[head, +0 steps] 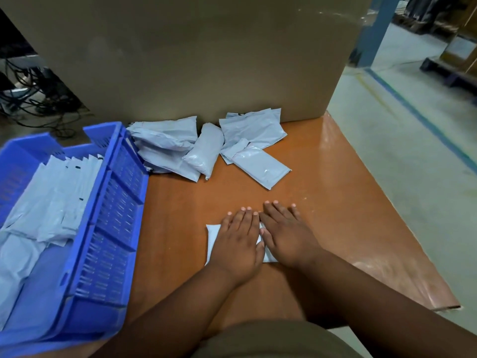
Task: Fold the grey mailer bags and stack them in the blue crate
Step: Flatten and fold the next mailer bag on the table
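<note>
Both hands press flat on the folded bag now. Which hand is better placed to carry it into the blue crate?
Probably the left hand. The blue crate stands on the left side of the table, and the left hand already covers most of the folded bag. The right hand would have to cross over it.

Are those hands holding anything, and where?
Nothing is gripped. Left hand and right hand press flat on a folded grey mailer bag, covering most of its top.

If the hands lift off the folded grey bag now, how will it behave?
The folded mailer bag probably springs partly open, since both the left hand and right hand press it flat. Its thin glossy film looks floppy and light, likely sliding easily on the smooth table.
</note>
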Demonstrator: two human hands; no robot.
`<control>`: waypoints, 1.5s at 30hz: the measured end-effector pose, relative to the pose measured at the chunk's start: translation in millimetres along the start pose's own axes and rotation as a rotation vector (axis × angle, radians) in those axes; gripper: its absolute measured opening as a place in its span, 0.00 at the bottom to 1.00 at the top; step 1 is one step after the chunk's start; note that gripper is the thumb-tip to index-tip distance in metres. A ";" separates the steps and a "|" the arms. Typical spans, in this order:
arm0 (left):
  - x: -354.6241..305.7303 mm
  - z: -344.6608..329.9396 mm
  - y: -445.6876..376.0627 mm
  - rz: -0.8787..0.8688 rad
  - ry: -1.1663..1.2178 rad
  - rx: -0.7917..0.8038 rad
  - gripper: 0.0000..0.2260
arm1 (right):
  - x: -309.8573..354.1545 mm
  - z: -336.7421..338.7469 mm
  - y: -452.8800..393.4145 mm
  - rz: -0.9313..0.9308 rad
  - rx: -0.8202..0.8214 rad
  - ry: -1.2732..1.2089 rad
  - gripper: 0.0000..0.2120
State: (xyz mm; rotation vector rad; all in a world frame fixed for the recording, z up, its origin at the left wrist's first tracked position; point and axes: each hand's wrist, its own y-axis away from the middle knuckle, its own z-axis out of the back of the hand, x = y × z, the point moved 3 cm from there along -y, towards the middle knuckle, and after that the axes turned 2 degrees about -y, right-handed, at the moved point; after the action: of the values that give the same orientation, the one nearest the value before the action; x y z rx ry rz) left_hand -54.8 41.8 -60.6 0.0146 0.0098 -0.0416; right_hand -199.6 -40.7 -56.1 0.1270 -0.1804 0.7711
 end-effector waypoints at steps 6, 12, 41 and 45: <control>-2.1 -1.8 1.3 0.014 -0.017 -0.021 0.31 | -1.3 -4.1 -1.9 -0.005 -0.049 -0.004 0.27; -4.1 -2.1 1.6 0.029 -0.020 0.024 0.31 | -2.3 -5.4 -1.6 0.004 -0.038 -0.008 0.28; 40.2 -8.8 26.2 0.201 0.094 0.012 0.32 | 53.6 -23.1 -13.9 0.018 -0.103 0.127 0.30; 41.8 -10.4 23.8 0.180 0.077 0.033 0.32 | 54.1 -24.5 -13.6 0.015 -0.079 0.142 0.30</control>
State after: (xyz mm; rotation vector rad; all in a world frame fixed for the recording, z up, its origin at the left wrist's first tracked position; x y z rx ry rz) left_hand -12.1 64.0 -71.0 0.0505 0.0847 0.1386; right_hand -149.2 -9.1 -69.5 -0.0040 -0.0767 0.7843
